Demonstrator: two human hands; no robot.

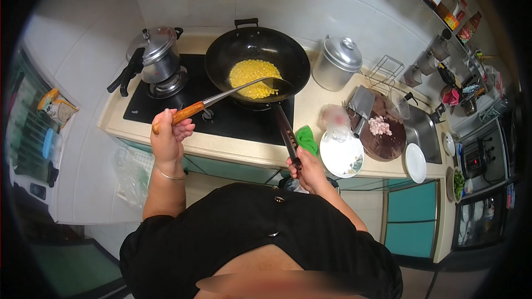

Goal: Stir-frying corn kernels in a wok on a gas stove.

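My left hand (171, 131) grips the wooden handle of a metal spatula or ladle (220, 96), whose head rests in a black wok (216, 54). Yellow corn kernels (253, 72) lie at the bottom of the wok, partly hidden by the utensil's head. My right hand (306, 167) is closed around the end of the wok's long dark handle (284, 126). A green cloth (306, 139) lies just above that hand, beside the handle. The wok sits on the right burner of a black gas hob (187, 118).
A pressure cooker (160, 60) stands on the left burner. To the right are a lidded metal pot (337, 64), a white plate (341, 158), and a round chopping board (384, 147) with a cleaver (362, 101) and diced pale meat (379, 126). Farther right are a small dish (415, 162) and a sink (424, 137).
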